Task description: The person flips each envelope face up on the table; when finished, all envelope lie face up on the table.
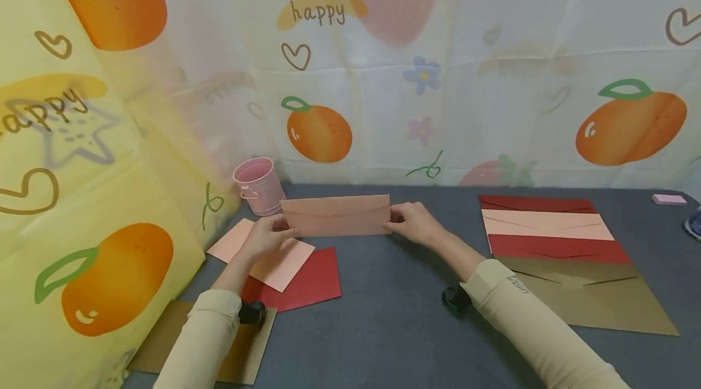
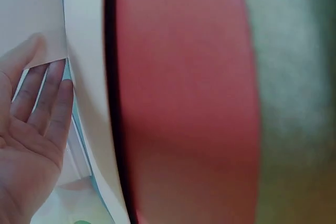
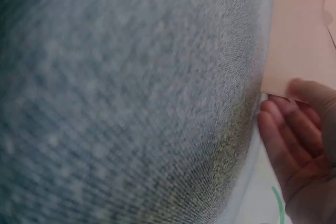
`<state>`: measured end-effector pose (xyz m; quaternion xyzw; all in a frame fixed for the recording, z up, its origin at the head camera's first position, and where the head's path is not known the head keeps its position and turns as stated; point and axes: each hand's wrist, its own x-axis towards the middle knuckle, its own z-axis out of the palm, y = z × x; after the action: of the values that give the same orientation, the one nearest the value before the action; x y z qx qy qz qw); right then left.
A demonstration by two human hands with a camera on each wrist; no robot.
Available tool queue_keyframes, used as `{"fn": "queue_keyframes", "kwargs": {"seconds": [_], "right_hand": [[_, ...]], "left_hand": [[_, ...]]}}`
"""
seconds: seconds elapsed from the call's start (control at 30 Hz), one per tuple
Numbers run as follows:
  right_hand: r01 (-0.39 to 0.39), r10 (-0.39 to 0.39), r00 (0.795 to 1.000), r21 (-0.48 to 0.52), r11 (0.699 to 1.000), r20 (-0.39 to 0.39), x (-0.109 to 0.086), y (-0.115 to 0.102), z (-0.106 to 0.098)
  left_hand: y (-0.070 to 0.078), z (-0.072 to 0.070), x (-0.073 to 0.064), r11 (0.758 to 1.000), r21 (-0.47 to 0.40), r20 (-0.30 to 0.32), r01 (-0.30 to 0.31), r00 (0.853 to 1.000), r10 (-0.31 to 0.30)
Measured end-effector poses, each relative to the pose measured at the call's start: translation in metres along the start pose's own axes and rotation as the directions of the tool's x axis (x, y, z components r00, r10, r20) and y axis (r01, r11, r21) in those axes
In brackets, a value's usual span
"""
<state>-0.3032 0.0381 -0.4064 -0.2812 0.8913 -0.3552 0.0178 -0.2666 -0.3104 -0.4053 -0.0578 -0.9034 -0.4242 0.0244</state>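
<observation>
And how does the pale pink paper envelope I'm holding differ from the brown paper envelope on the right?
The pale pink paper envelope is held by your left hand and right hand; the brown paper envelope lies on the grey table. The pink one looks smaller than the brown one. Both show a flap line.

Diffuse light, soft shadows, blurry wrist views

Beige slvs (image 1: 539, 331), folded cuffs (image 1: 486, 280), R w/ dk marking (image 1: 516, 283), blk wrist cams (image 1: 456, 300)

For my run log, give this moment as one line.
left hand: pinches pink envelope, left end | right hand: pinches right end | pink bucket: beyond left hand
</observation>
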Motion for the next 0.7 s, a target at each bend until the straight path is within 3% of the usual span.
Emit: {"fn": "queue_keyframes", "kwargs": {"seconds": [0.23,0.47,0.7], "right_hand": [[-0.062,0.062,0.998,0.002,0.998,-0.007,-0.001,0.004,-0.001],[-0.16,0.167,0.985,0.148,0.976,-0.039,-0.009,0.014,-0.01],[-0.211,0.238,0.967,0.251,0.945,-0.086,-0.018,0.029,-0.024]], "left_hand": [[-0.001,0.003,0.003,0.999,0.017,-0.008,0.038,0.999,-0.038],[0.006,0.013,0.006,0.997,-0.065,-0.015,0.035,0.999,-0.036],[0.024,0.032,0.014,0.991,-0.122,-0.038,0.057,0.997,-0.062]]}}
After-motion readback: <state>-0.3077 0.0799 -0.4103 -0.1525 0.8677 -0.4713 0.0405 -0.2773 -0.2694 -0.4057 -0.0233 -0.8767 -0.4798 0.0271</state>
